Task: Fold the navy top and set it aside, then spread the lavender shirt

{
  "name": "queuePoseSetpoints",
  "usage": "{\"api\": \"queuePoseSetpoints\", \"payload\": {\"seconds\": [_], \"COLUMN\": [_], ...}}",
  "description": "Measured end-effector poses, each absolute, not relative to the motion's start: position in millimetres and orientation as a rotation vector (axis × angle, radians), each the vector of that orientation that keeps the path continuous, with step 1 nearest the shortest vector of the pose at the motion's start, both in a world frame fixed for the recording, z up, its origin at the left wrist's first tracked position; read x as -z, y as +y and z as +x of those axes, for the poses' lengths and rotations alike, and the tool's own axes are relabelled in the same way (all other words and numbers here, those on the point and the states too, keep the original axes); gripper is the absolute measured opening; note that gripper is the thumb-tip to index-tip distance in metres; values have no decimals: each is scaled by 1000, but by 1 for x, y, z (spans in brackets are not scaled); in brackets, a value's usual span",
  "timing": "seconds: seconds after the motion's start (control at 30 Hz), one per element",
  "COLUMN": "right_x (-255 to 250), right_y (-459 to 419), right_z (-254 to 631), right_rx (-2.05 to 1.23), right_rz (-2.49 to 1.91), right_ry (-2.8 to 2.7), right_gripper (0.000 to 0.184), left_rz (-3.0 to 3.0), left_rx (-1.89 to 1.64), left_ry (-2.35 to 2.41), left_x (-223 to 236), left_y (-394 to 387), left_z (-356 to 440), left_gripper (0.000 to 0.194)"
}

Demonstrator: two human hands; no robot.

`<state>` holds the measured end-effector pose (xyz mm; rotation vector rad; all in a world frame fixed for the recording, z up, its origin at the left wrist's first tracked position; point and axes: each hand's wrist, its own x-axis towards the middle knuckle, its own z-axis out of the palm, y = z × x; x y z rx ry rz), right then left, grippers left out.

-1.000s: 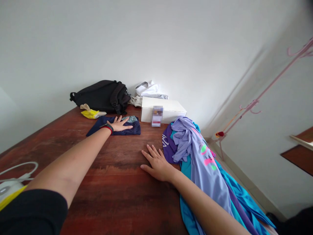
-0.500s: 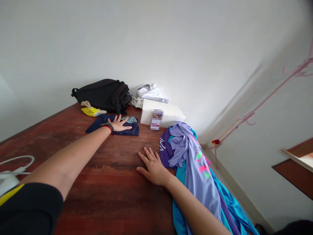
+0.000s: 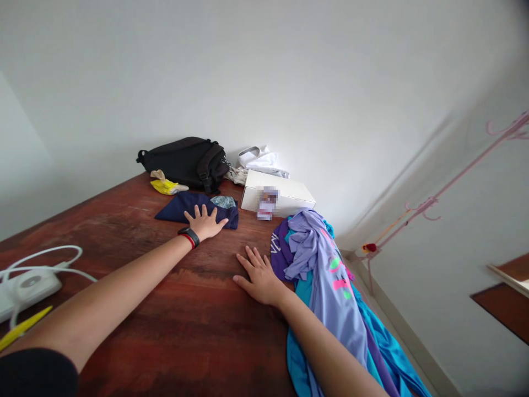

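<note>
My left hand (image 3: pixel 204 223), fingers spread, reaches over the near edge of a folded navy garment (image 3: pixel 176 207) that has a light patterned patch at its right end. Whether the palm presses on the cloth I cannot tell. My right hand (image 3: pixel 260 278) lies flat with fingers apart on the dark red wooden table (image 3: pixel 198 320), holding nothing. Just right of it is a heap of clothes: a lavender garment (image 3: pixel 330 309) with pink and green print lies over purple cloth (image 3: pixel 280 251) and turquoise cloth (image 3: pixel 303 298), trailing toward me under my right forearm.
Along the wall stand a black backpack (image 3: pixel 177 165), white cloth (image 3: pixel 264 160) and a white box (image 3: pixel 289 196) with a blurred-out picture. A yellow cloth item (image 3: pixel 163 186) lies before the backpack. At left is a white power strip (image 3: pixel 33 286) with cables. A pink coat rack (image 3: pixel 421 207) leans across the right.
My left hand has drawn back toward me and slightly right, from on top of the navy garment to its near edge. My right hand stays in about the same place. The view has shifted a little left.
</note>
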<state>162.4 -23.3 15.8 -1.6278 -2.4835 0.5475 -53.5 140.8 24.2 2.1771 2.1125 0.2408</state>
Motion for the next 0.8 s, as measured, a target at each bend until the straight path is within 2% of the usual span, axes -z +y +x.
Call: {"api": "queuePoseSetpoints", "payload": {"seconds": [0.23, 0.37, 0.53, 0.8], "right_x": [-15, -14, -16, -15], "right_y": [-22, -22, -23, -23], "right_z": [163, 163, 163, 164], "right_rx": [-553, -566, -587, -585], "right_rz": [-1619, -1626, -1641, -1638], "right_ry": [-2495, -2493, -2484, -2502], "right_gripper": [72, 71, 71, 70], "left_rz": [2428, 2599, 2719, 2697], "left_rx": [-245, -270, -391, -534], "left_ry": [1555, 1267, 978, 961], "left_x": [-18, -13, -6, -2], "left_y": [33, -10, -17, -14], "left_z": [-48, -64, -84, -84], "left_gripper": [87, 73, 54, 43]}}
